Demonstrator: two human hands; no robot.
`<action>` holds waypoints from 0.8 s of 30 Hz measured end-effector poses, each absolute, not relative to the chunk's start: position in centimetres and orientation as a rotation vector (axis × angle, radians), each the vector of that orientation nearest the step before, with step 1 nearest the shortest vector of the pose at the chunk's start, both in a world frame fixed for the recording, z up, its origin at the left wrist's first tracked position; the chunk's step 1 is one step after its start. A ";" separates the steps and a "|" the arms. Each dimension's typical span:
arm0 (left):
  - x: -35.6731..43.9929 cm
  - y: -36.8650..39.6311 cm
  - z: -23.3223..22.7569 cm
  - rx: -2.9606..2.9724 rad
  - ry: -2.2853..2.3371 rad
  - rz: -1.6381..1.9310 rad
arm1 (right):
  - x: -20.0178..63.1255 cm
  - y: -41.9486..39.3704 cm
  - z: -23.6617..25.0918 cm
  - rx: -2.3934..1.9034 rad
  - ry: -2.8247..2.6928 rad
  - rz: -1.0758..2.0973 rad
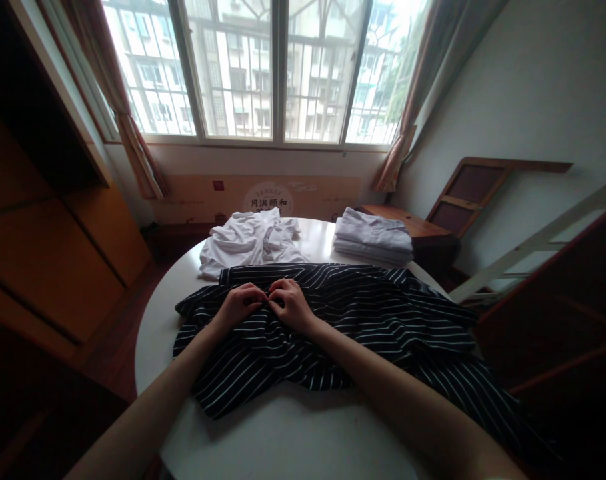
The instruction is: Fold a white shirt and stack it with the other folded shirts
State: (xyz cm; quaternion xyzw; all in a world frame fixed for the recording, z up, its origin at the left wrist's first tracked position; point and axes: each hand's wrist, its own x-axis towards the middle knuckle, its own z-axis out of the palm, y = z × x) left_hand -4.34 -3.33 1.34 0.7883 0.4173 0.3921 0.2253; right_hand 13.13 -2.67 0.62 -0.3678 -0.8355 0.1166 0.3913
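Head view: left hand (240,303) and right hand (293,303) meet, fingers curled, pinching the striped shirt (333,327) spread over the round white table (293,433). Near edge is bare. At the far edge lie a crumpled white shirt (250,243) and folded white clothes (373,238). Behind them, a cardboard box (263,197) shows Chinese writing.

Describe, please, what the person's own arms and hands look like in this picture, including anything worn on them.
Both arms are bare as far up as the picture shows: no sleeves, gloves or wristbands. No watch, bracelet or ring can be seen on the left hand or the right hand. The forearms look slender and unmarked, with no visible tattoos or bandages. The fingernails are too small to judge.
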 end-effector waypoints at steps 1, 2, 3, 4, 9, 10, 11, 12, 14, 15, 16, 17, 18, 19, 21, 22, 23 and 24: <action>-4.4 -3.3 1.4 2.187 1.152 1.073 | 13.1 -2.6 0.6 -0.936 -2.125 0.298; -4.4 -3.3 1.4 2.196 1.154 1.068 | 13.1 -2.6 0.6 -0.937 -2.128 0.299; -4.4 -3.2 1.4 2.203 1.153 1.064 | 13.1 -2.6 0.5 -0.938 -2.129 0.300; -4.5 -3.2 1.3 2.211 1.149 1.062 | 13.1 -2.6 0.5 -0.938 -2.128 0.300; -4.6 -3.2 1.1 2.265 1.146 1.094 | 13.1 -2.6 0.6 -0.926 -2.125 0.317; -4.6 -3.2 1.1 2.272 1.158 1.107 | 13.1 -2.6 0.6 -0.926 -2.124 0.323; -4.5 -3.2 1.0 2.276 1.171 1.118 | 13.1 -2.6 0.7 -0.926 -2.122 0.329; -4.5 -3.2 0.9 2.278 1.182 1.129 | 13.1 -2.6 0.7 -0.927 -2.120 0.334; -4.5 -3.2 0.9 2.279 1.198 1.154 | 13.1 -2.6 0.7 -0.925 -2.115 0.345; -4.4 -3.2 0.8 2.278 1.200 1.165 | 13.1 -2.6 0.8 -0.924 -2.112 0.349; -4.4 -3.2 0.8 2.276 1.202 1.175 | 13.1 -2.6 0.8 -0.923 -2.110 0.351; -4.4 -3.2 0.8 2.275 1.201 1.183 | 13.1 -2.6 0.8 -0.922 -2.109 0.352; -4.4 -3.2 0.8 2.275 1.198 1.189 | 13.1 -2.6 0.8 -0.921 -2.108 0.351; -4.4 -3.2 0.8 2.275 1.193 1.196 | 13.1 -2.7 0.8 -0.920 -2.108 0.348; -4.5 -3.2 0.9 2.275 1.185 1.211 | 13.0 -2.7 0.8 -0.919 -2.109 0.338; -4.5 -3.2 0.9 2.275 1.181 1.215 | 13.0 -2.7 0.8 -0.918 -2.110 0.333; -4.5 -3.2 0.9 2.277 1.177 1.214 | 13.0 -2.7 0.7 -0.917 -2.112 0.330; -4.4 -3.2 0.9 2.281 1.174 1.210 | 13.0 -2.6 0.7 -0.915 -2.114 0.328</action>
